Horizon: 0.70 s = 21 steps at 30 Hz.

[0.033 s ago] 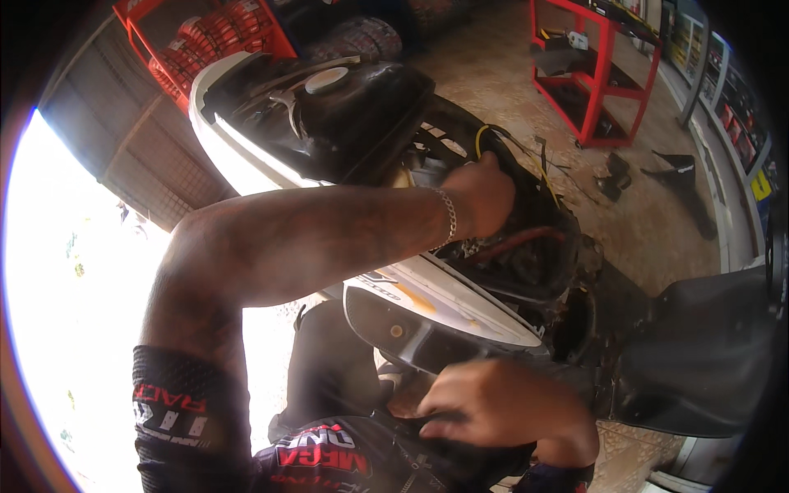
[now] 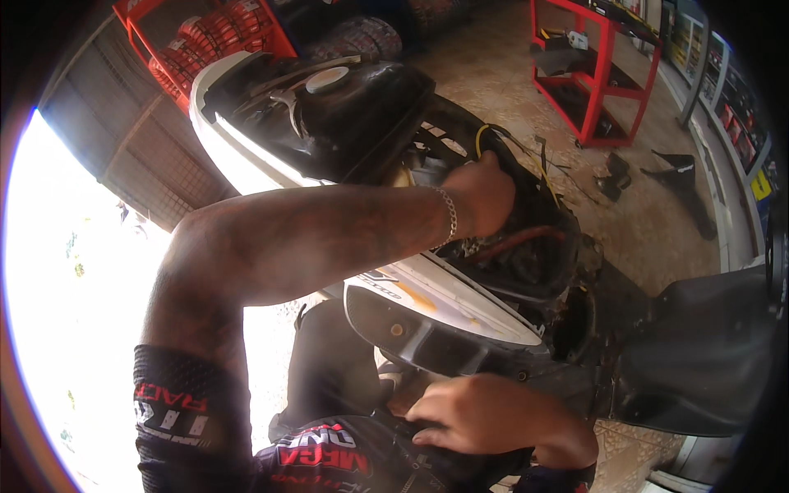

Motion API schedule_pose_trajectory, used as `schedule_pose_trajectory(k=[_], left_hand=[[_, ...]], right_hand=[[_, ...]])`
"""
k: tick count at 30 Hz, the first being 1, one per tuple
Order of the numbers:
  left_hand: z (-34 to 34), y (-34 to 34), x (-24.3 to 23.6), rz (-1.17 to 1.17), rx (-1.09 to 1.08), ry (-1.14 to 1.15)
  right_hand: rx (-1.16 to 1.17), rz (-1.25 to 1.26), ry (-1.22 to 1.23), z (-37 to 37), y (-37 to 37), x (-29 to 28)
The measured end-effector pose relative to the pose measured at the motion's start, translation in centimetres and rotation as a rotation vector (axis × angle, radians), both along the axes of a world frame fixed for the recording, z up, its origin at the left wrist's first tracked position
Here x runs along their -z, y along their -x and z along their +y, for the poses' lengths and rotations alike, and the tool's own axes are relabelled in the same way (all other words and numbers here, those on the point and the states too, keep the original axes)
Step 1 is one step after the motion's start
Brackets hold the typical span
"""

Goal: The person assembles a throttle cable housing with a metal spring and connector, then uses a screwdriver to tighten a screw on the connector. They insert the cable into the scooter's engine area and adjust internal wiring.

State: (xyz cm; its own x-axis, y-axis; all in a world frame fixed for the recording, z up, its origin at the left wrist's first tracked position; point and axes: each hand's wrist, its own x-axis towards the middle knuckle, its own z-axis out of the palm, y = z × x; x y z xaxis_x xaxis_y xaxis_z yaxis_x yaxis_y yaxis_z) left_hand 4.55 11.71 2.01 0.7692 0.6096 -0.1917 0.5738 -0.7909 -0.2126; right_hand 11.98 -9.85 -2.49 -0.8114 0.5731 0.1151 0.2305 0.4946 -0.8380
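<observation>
A scooter with its covers partly off stands in front of me, with a white side panel (image 2: 456,300) along its near side. My left hand (image 2: 485,193), a chain bracelet at its wrist, reaches into the scooter's open middle bay. Its fingers curl in beside a yellow cable (image 2: 479,141) and are largely hidden, so what they grip does not show. A dark red hose (image 2: 522,240) runs just below that hand. Lower down, my right hand (image 2: 472,415) hovers before my body near the dark lower panel (image 2: 436,345). Its fingers are loosely bent, thumb apart, with nothing visible in them.
A black tank-like part with a round grey cap (image 2: 327,79) fills the scooter's far-left end. To the right lies a large black cover (image 2: 699,353). A red tool cart (image 2: 588,107) and loose black parts (image 2: 612,177) stand on the tiled floor. Red-wrapped tyres (image 2: 218,41) are behind.
My right hand has shifted slightly down and to the left. My left hand stays at the same place in the bay.
</observation>
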Motion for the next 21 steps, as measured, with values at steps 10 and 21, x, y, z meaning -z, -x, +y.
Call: schedule_pose_trajectory(k=[10,21], left_hand=[[2.9,1.2,1.7,-0.165,-0.038,0.131],[9.7,3.7,2.4,-0.196,0.080,0.208]], right_hand=[[-0.324,-0.400,0.102,-1.2,7.5,12.0],[-0.172,-0.530,-0.356,-0.5,13.2,12.1]])
